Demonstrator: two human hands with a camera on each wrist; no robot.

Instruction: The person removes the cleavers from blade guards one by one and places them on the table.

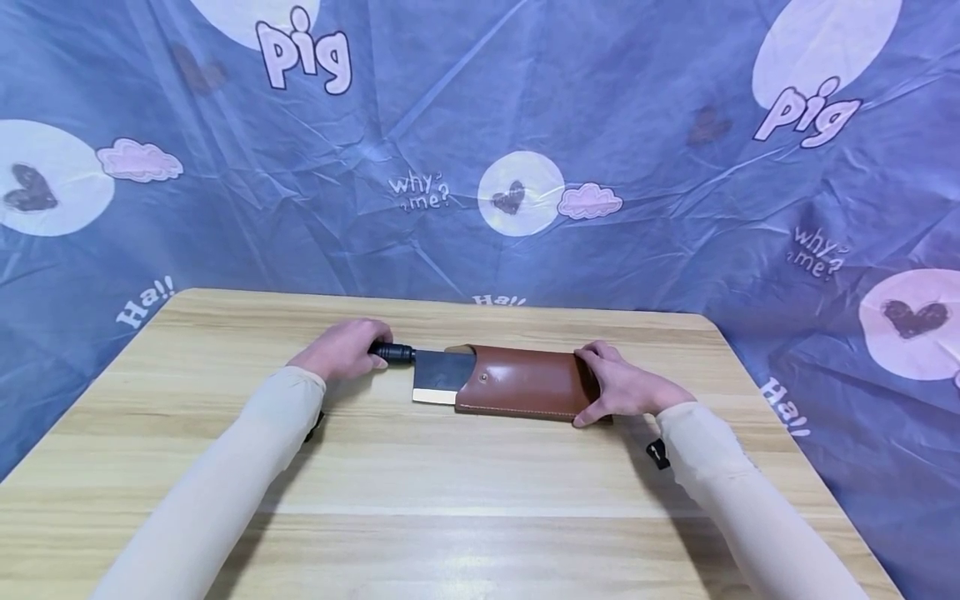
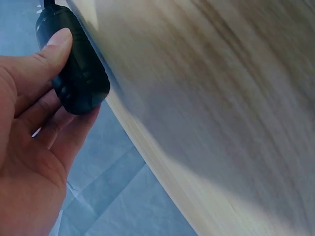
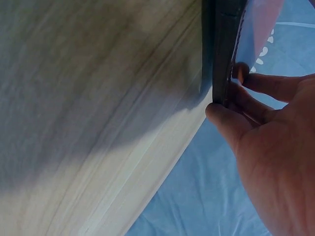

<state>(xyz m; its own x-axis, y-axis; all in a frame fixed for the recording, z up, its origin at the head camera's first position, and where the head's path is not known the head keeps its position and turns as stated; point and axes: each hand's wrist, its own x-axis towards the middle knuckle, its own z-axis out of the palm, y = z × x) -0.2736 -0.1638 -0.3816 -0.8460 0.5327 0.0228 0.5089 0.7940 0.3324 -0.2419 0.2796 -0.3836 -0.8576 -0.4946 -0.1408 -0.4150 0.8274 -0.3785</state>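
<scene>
A cleaver with a dark blade [image 1: 442, 372] and a bright cutting edge facing the near side lies partly inside a brown leather sheath [image 1: 525, 382]. My left hand [image 1: 347, 348] grips the cleaver's black handle [image 2: 74, 64], thumb on top and fingers curled beneath. At the sheath's right end my right hand [image 1: 626, 385] holds it, thumb on the near corner and fingers at the far edge. The right wrist view shows the sheath [image 3: 227, 49] edge-on between thumb and fingers. The part of the blade within the sheath is hidden.
A light wood-grain table [image 1: 450, 533] lies under both arms. Behind it hangs a blue printed cloth [image 1: 450, 100], close to the table's far edge. A black strap piece [image 1: 657, 454] sits by the right wrist, and another dark piece by the left.
</scene>
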